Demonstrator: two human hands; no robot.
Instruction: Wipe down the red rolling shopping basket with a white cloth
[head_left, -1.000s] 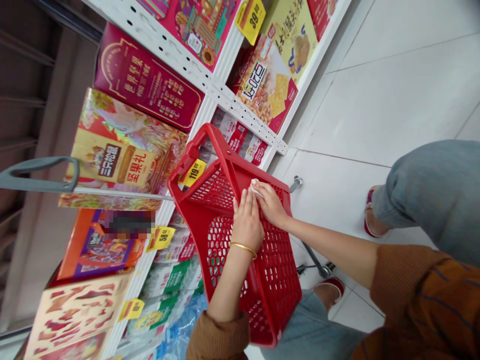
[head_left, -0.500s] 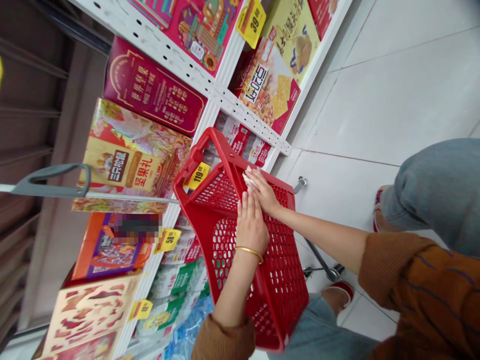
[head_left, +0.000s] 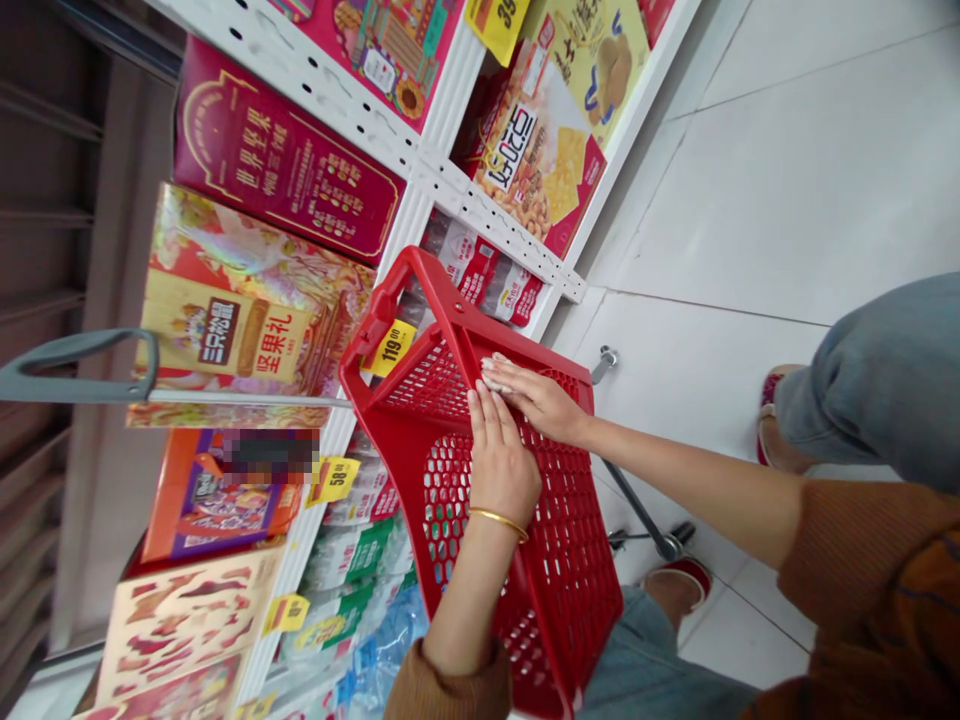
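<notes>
A red plastic shopping basket (head_left: 559, 540) with perforated walls stands tilted in the view, between my body and the shelf. My right hand (head_left: 544, 398) presses a crumpled white cloth or tissue (head_left: 499, 376) against the basket's upper edge. Beside it, my left hand (head_left: 501, 455), with a gold bracelet (head_left: 499, 520) at the wrist, lies on the same edge. Its fingers are stretched out flat, the tips close to the cloth, and nothing shows in it. The palms of both hands are hidden.
Shelves (head_left: 450, 80) at left hold gift boxes (head_left: 289, 150), bottled drinks (head_left: 360, 555) and yellow price tags (head_left: 390, 347). A grey handle (head_left: 79, 365) on a metal rod crosses in front of the boxes. Metal legs with wheels (head_left: 667, 545) stand on the tiled floor (head_left: 787, 180).
My right hand and the cloth have shifted slightly down and left at the fingertips, while the right forearm has swung outward to the right. My left hand stays nearly in place.
</notes>
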